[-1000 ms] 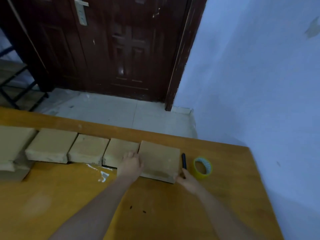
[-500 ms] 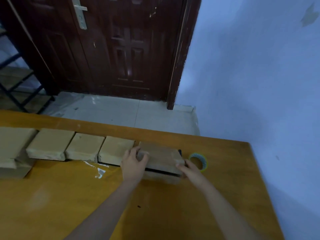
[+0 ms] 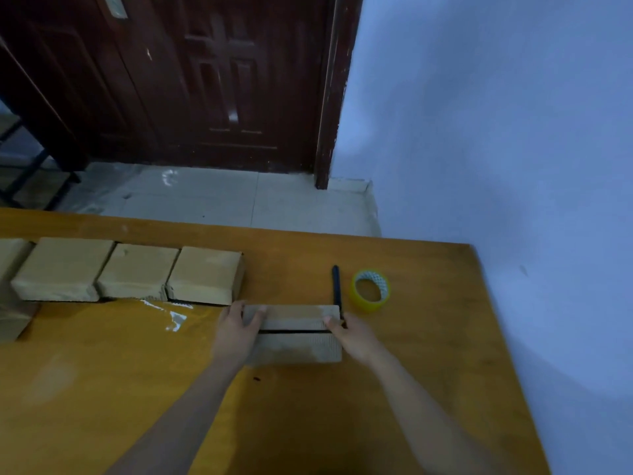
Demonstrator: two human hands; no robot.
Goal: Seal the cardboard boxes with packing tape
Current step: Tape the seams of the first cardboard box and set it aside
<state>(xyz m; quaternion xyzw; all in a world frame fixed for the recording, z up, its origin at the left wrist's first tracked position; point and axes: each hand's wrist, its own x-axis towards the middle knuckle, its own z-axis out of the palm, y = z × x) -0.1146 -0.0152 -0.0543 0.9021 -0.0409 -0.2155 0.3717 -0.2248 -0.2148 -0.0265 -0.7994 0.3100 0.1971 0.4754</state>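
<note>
A small cardboard box (image 3: pixel 294 344) stands on edge on the orange table (image 3: pixel 428 371), its open seam a dark slit facing me. My left hand (image 3: pixel 236 332) grips its left end, thumb over the top edge. My right hand (image 3: pixel 352 339) grips its right end. A yellow roll of packing tape (image 3: pixel 370 290) lies flat just beyond the box to the right. Next to the roll lies a black pen-like tool (image 3: pixel 336 286). Three closed cardboard boxes (image 3: pixel 137 272) sit in a row at the left.
More cardboard (image 3: pixel 13 303) lies at the far left edge. A shiny strip of clear tape or film (image 3: pixel 173 315) lies on the table in front of the row. The table ends at a blue wall (image 3: pixel 496 149) on the right; a dark door (image 3: pixel 212 80) stands beyond.
Both hands lifted the rightmost box out of the row, pulled it toward me and tipped it onto its edge, so its seam now faces me. The pen-like tool and the tape roll are now uncovered.
</note>
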